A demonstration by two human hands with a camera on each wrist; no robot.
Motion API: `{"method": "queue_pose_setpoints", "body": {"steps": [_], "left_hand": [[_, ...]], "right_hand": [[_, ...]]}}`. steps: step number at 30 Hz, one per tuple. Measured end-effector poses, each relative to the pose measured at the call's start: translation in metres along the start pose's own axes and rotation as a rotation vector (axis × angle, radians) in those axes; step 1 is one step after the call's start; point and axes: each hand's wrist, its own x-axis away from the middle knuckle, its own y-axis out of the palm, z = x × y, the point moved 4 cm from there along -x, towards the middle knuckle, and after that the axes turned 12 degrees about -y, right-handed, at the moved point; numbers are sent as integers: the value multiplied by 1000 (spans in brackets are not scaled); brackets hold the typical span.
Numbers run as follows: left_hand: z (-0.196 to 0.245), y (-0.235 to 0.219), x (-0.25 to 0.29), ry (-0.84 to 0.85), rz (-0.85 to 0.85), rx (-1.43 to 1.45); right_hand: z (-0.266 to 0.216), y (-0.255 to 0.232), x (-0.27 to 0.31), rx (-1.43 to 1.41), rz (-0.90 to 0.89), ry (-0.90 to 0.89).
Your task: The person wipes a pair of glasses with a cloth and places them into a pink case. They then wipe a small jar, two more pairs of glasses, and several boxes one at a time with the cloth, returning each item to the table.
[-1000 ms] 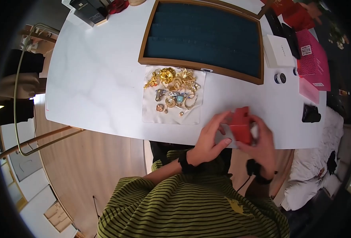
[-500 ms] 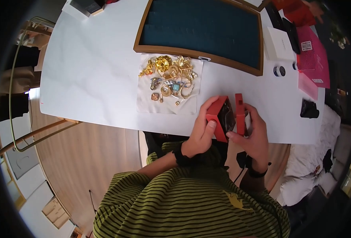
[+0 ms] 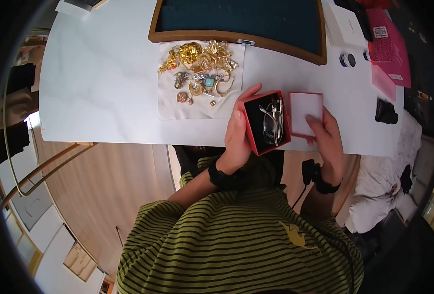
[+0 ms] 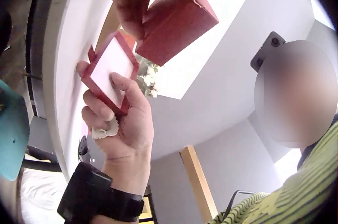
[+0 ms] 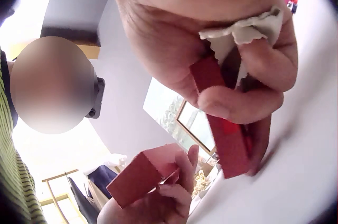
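My left hand (image 3: 237, 131) holds a small red box (image 3: 256, 128) tilted, its black-lined inside facing up. Several thin silver-coloured jewellery pieces (image 3: 274, 122) lie in it, too tangled to tell apart. Just to the right, my right hand (image 3: 329, 142) grips the red lid (image 3: 302, 104), thumb pressed on its white inner face. In the right wrist view, those fingers also keep a crumpled cream cloth (image 5: 245, 29) with a zigzag edge against the palm. Beyond the box, gold and silver jewellery (image 3: 204, 61) is spread over a white cloth (image 3: 170, 108) on the table.
A wooden display case (image 3: 231, 36) lined in dark teal stands behind the jewellery. Along the right side are a white box (image 3: 345, 27), a small round jar (image 3: 347, 60), a pink bag (image 3: 391, 46) and a black pouch (image 3: 386, 111). The table's front edge runs below my hands.
The lid has come away from the box to the right. Both have turned from edge-on, so the box's contents and the lid's white inside now face up.
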Motion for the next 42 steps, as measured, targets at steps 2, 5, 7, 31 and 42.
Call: {"method": "queue_pose_setpoints", "body": {"steps": [2,5,7,31,42], "left_hand": [[1,0,1,3,2,-18],[3,3,2,-23,0,-7],[5,6,1,-21,-2,7],[26,24,13,-115,48,15],[25,27,18,-140,-22,-41]], "right_hand": [[4,0,-2,53,-41,67],[19,0,-7,258,11,-239],[10,-1,-7,335,12,-190],[-47,60,34,-231,318,-754],[-35,43,26,-276,183,-670]]}}
